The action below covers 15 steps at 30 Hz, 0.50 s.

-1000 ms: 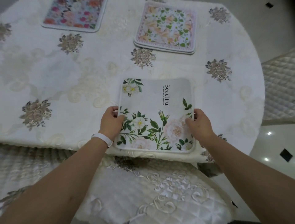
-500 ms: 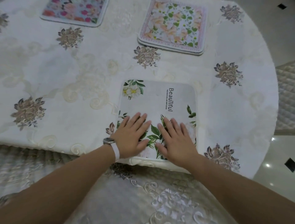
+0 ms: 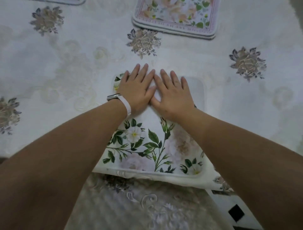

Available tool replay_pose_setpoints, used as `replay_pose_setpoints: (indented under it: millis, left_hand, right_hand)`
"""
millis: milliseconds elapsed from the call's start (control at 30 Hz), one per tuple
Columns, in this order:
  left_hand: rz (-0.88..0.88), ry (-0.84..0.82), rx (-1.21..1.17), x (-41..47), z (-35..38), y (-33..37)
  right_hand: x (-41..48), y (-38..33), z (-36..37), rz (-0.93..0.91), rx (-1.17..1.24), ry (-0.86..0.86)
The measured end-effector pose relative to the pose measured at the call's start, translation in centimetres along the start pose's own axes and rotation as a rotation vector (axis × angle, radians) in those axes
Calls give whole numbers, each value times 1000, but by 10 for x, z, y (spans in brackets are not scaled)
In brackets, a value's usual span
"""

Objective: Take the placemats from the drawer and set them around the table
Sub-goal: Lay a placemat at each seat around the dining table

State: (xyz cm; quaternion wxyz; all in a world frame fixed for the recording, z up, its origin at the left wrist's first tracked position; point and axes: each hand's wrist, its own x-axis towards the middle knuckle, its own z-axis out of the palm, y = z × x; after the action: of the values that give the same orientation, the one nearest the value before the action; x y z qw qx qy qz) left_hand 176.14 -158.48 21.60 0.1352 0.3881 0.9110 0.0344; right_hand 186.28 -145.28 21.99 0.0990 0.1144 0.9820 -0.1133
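A white placemat printed with green leaves and pale flowers lies flat at the near edge of the table. My left hand and my right hand press side by side on its far half, fingers straight and spread, thumbs touching. A small stack of pink-bordered floral placemats sits farther back, right of centre. The corner of another placemat shows at the top left edge.
The table wears a white embroidered cloth with grey-brown flower patches. A chair seat with embroidered fabric stands just below the near table edge. Tiled floor shows at the bottom right.
My hands let go of the placemat's sides, laid flat on its near part, then slid forward to its far half. The view has moved closer to the table.
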Motion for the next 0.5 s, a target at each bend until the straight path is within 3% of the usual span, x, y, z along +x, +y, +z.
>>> replay_pose_setpoints:
  millis: [200, 367, 500]
  left_hand:
    - [-67, -3, 14, -1, -6, -14]
    - [-148, 36, -61, -41, 1, -34]
    - [-197, 32, -101, -84, 11, -40]
  right_hand:
    - [2, 26, -5, 126, 5, 37]
    - [-28, 58, -4, 288, 60, 107]
    - [-62, 60, 2, 310, 79, 97]
